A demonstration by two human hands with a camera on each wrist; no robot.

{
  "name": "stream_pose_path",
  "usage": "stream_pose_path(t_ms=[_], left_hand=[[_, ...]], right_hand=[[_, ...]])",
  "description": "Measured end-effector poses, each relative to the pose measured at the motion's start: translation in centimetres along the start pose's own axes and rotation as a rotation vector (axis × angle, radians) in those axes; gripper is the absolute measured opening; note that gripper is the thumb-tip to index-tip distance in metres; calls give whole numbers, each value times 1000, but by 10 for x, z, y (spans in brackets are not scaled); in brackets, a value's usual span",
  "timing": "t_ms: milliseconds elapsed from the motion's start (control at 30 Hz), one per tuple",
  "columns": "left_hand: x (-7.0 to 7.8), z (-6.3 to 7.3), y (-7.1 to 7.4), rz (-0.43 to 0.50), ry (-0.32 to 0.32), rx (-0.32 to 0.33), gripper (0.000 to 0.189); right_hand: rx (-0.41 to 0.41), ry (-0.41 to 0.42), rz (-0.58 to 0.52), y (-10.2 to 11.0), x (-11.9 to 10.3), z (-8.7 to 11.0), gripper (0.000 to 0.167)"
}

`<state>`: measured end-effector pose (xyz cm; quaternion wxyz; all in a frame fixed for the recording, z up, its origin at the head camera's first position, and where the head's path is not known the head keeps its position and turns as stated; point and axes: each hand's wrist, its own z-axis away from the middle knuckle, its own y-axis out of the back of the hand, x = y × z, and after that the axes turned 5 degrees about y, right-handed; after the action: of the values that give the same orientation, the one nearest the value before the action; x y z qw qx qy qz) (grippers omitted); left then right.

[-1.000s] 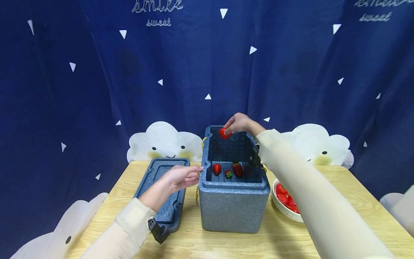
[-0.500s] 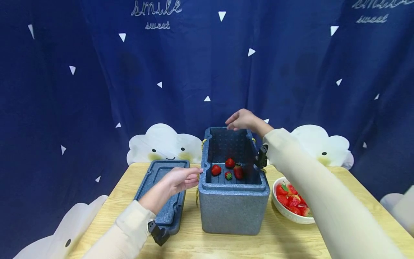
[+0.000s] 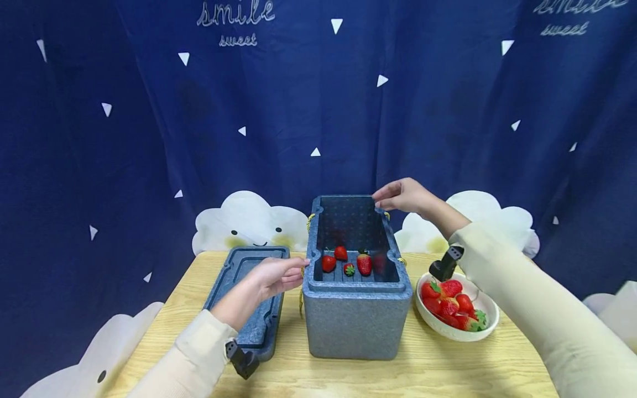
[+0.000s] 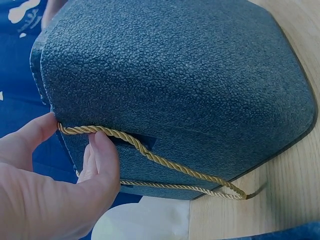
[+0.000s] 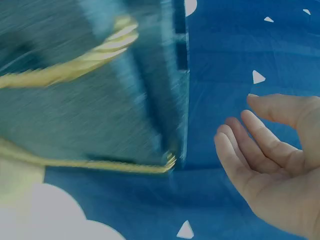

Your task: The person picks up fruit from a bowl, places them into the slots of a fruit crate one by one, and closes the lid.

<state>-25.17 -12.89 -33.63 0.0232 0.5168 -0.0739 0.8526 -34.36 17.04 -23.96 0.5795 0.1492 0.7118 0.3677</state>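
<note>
A blue-grey foam box (image 3: 357, 323) stands uncovered on the table, with several strawberries (image 3: 364, 265) on its floor. My left hand (image 3: 278, 276) rests against the box's left side: in the left wrist view one digit touches the rim and a bent fingertip meets the yellow rope handle (image 4: 175, 166). My right hand (image 3: 405, 195) holds nothing; its fingers are loosely bent beside the far right corner of the box, and in the right wrist view the palm (image 5: 280, 190) shows apart from the box wall. Right of the box sits a white bowl (image 3: 491, 320) of more strawberries (image 3: 449, 305).
The box's lid (image 3: 249, 318) lies on the wooden table (image 3: 174, 331) to the left of the box. Behind hangs a dark blue curtain (image 3: 278, 83) printed with white triangles and clouds.
My right hand released a strawberry into the box, where it now lies with the others. Then the hand moved right, over the box's right rim, uncovering the bowl. My left hand stayed in place.
</note>
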Motion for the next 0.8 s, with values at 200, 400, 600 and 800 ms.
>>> stream_pose_path(t_ms=[200, 400, 600, 800], left_hand=[[-1, -2, 0, 0, -8, -9, 45], [-1, -1, 0, 7, -10, 0, 43], [-2, 0, 1, 6, -6, 5, 40], [-2, -1, 0, -2, -9, 3, 39]], right_hand=[[24, -13, 10, 0, 34, 23, 34], [21, -2, 8, -2, 69, 40, 34], [-13, -22, -21, -7, 96, 53, 37], [-39, -59, -2, -14, 118, 63, 36]])
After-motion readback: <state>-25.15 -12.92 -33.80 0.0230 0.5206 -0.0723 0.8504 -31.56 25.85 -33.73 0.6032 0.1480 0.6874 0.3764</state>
